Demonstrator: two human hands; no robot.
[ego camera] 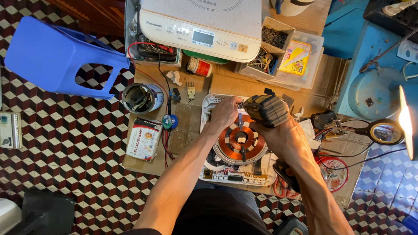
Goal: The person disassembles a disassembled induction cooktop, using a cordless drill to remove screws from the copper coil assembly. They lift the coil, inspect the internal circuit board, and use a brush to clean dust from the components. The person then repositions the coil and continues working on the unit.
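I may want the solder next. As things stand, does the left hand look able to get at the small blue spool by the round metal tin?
Probably yes. The left hand rests empty on the opened white cooker base, and the small blue spool lies just to its left on bare cardboard, with only thin wires beside it.

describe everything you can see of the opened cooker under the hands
The opened induction cooker lies flat on the brown workbench with its top cover off. Its white plastic base holds a round copper-coloured coil with dark radial bars and a small white centre piece; a strip of circuit board and wiring runs along the near edge. The left hand rests on its far rim, while the right hand holds a dark power screwdriver over the coil.
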